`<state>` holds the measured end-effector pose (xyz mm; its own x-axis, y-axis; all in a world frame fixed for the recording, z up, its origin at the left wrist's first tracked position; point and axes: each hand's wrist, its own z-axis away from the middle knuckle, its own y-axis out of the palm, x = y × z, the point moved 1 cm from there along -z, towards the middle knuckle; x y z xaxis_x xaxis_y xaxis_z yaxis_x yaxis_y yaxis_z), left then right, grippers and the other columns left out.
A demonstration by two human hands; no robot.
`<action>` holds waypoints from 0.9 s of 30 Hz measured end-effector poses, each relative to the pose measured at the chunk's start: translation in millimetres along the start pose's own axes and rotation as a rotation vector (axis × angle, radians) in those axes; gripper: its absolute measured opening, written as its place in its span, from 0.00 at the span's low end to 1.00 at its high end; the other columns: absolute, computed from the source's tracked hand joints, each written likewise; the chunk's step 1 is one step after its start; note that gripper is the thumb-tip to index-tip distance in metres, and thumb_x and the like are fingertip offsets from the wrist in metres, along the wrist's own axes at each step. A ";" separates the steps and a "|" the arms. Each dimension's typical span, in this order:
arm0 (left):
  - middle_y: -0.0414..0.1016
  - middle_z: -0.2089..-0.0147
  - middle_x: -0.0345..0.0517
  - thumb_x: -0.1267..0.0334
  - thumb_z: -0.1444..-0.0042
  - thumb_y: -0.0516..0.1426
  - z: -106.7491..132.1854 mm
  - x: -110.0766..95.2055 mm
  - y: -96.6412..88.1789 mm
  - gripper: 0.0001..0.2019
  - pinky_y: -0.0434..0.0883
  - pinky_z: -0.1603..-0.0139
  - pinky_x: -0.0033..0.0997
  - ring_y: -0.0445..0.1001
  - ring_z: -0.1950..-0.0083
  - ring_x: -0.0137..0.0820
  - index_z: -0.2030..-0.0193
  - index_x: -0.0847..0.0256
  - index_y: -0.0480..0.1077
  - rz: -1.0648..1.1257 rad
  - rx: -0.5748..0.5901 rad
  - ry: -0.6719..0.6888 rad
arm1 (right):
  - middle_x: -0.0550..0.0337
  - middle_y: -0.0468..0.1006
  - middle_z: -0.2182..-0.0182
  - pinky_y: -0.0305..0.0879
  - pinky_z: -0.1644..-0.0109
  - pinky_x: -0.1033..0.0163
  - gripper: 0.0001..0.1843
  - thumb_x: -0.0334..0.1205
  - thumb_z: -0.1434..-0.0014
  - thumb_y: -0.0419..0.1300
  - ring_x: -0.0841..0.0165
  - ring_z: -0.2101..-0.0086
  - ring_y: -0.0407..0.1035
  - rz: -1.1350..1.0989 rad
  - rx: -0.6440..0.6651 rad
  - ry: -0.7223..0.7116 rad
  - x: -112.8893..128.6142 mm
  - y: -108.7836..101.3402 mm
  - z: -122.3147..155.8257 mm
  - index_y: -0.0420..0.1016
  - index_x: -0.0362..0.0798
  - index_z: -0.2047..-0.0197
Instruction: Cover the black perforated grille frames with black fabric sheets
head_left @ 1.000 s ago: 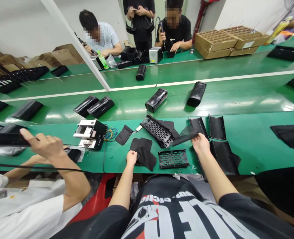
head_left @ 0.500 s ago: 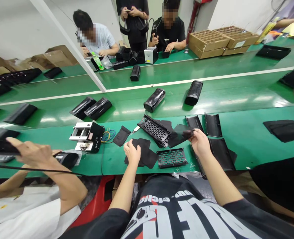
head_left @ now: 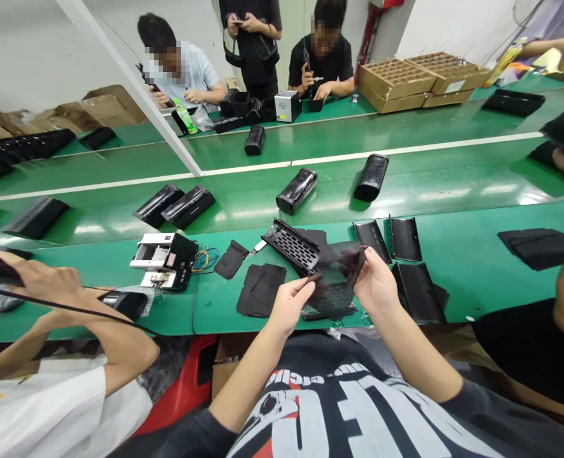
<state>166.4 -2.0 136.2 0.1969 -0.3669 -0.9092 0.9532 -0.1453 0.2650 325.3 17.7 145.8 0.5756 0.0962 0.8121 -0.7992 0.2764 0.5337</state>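
My left hand (head_left: pixel 288 304) and my right hand (head_left: pixel 374 284) hold a thin black mesh sheet (head_left: pixel 335 280) between them, just above the near edge of the green table (head_left: pixel 458 273). Each hand pinches one side of the sheet. Under the sheet lies a flat black perforated grille (head_left: pixel 310 313), mostly hidden. A longer perforated black grille (head_left: pixel 292 245) lies tilted just beyond my hands. A pile of black fabric pieces (head_left: pixel 261 289) sits to the left of my left hand. Curved black plastic shells (head_left: pixel 405 238) lie to the right of my right hand.
A co-worker's arm (head_left: pixel 95 318) with a black cable reaches in at the left, near a small white and black device (head_left: pixel 163 259). Black cylindrical speaker bodies (head_left: pixel 297 190) lie on the belt. People work at the far side beside cardboard trays (head_left: pixel 405 83).
My left hand left the fabric pile and moved right to take the left edge of the mesh sheet. My right hand drew the sheet toward me, over the small grille.
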 end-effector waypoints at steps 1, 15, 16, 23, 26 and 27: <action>0.76 0.67 0.48 0.57 0.57 0.58 4.4 -5.9 -0.1 0.17 0.67 0.56 0.37 0.73 0.63 0.36 0.61 0.66 0.72 0.027 -0.015 -0.014 | 0.64 0.74 0.68 0.66 0.67 0.63 0.09 0.48 0.50 0.52 0.68 0.67 0.70 0.010 0.016 0.033 0.6 -0.7 2.9 0.65 0.53 0.68; 0.76 0.72 0.49 0.59 0.58 0.58 24.2 -49.9 -6.6 0.16 0.70 0.73 0.31 0.73 0.73 0.34 0.62 0.67 0.73 0.050 0.062 -0.236 | 0.56 0.77 0.70 0.67 0.70 0.63 0.16 0.42 0.56 0.60 0.65 0.70 0.72 0.096 0.249 0.410 4.2 -9.9 11.2 0.71 0.46 0.61; 0.76 0.71 0.49 0.59 0.58 0.58 23.4 -48.3 -8.4 0.16 0.70 0.73 0.31 0.73 0.73 0.33 0.62 0.67 0.73 0.044 0.051 -0.234 | 0.56 0.77 0.71 0.67 0.71 0.64 0.16 0.40 0.57 0.61 0.65 0.71 0.72 0.096 0.234 0.413 3.8 -11.0 10.5 0.72 0.46 0.62; 0.74 0.71 0.45 0.67 0.64 0.62 15.9 -19.0 -28.0 0.25 0.64 0.78 0.22 0.70 0.75 0.26 0.55 0.63 0.68 -0.058 0.073 -0.283 | 0.57 0.77 0.70 0.67 0.65 0.62 0.16 0.41 0.57 0.62 0.66 0.69 0.71 0.075 0.102 0.318 -18.9 -30.5 7.3 0.72 0.46 0.63; 0.71 0.77 0.40 0.69 0.65 0.62 2.5 19.2 -41.3 0.23 0.60 0.82 0.19 0.67 0.79 0.23 0.57 0.64 0.68 -0.150 0.029 -0.320 | 0.59 0.77 0.73 0.66 0.66 0.63 0.16 0.44 0.58 0.61 0.67 0.70 0.70 0.145 -0.033 0.265 -54.2 -58.9 4.5 0.72 0.47 0.65; 0.70 0.79 0.39 0.69 0.65 0.61 -3.7 34.9 -45.5 0.22 0.58 0.82 0.19 0.66 0.80 0.22 0.58 0.65 0.68 -0.170 -0.007 -0.328 | 0.59 0.76 0.74 0.65 0.67 0.63 0.15 0.45 0.58 0.61 0.67 0.71 0.70 0.205 -0.071 0.250 -68.4 -70.7 2.8 0.72 0.46 0.66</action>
<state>130.7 -4.8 91.2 -0.0474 -0.6134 -0.7884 0.9678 -0.2235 0.1157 342.0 -11.0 53.2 0.4359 0.3863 0.8129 -0.8937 0.2925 0.3402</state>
